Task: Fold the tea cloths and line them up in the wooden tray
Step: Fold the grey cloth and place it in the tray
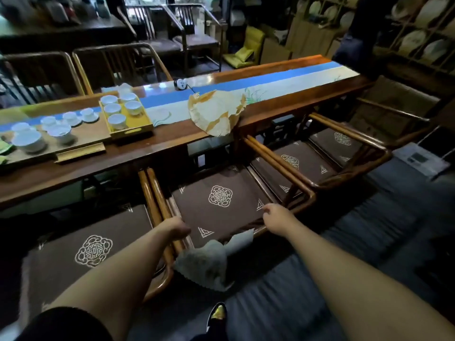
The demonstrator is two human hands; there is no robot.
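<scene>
Nearest the camera, my two bare forearms reach forward and down over a row of wooden armchairs. My left hand [176, 230] is curled over the chair's armrest rail [157, 207], fingers closed on the wood. My right hand [275, 216] sits at the front edge of the brown seat cushion [221, 207], fingers bent downward; whether they pinch anything I cannot tell.

Between and just below the two hands hangs a grey tea cloth [209, 259], draped off the chair's front edge, one corner lying toward my right hand and the bulk sagging toward the floor. Its long axis runs roughly from my right hand down toward my left forearm (neither hand visibly grips it). I judge the left hand nearer to the bulk, the right nearer to the raised corner.

Farther off, the long table [157, 153] carries a yellow wooden tray [147, 124] well apart from the cloth, up and to my left; it holds white cups [117, 120].
</scene>
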